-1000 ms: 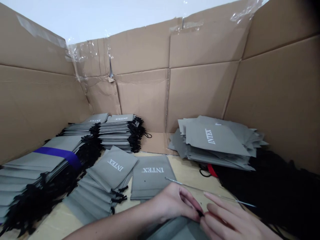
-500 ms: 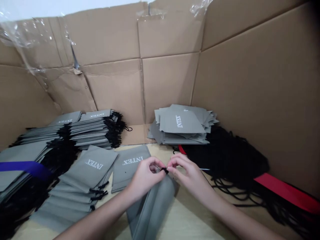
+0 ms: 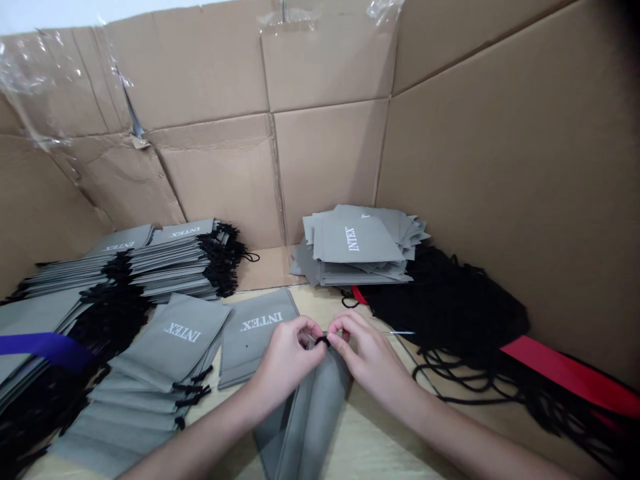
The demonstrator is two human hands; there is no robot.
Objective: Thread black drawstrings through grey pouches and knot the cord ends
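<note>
Both hands meet over a grey fabric pouch [image 3: 305, 420] lying on the wooden table near the front. My left hand [image 3: 287, 360] pinches the pouch's top edge, fingers closed. My right hand [image 3: 365, 357] pinches the same spot from the right. Between the two pinches shows a short piece of black cord [image 3: 323, 341]. A thin metal needle [image 3: 400, 333] lies on the table just right of my right hand.
Stacks of grey INTEX pouches with black cords [image 3: 185, 257] fill the left side, one bundle wrapped by a purple band [image 3: 45, 347]. Loose grey pouches [image 3: 357, 247] lie at the back. A heap of black cords [image 3: 450, 307] and a red band [image 3: 565, 373] lie right. Cardboard walls [image 3: 500, 167] surround everything.
The view swung right and down, bringing the cord heap and red band into sight. Both hands rose from the frame's bottom edge to its middle, still pinched on the pouch's cord.
</note>
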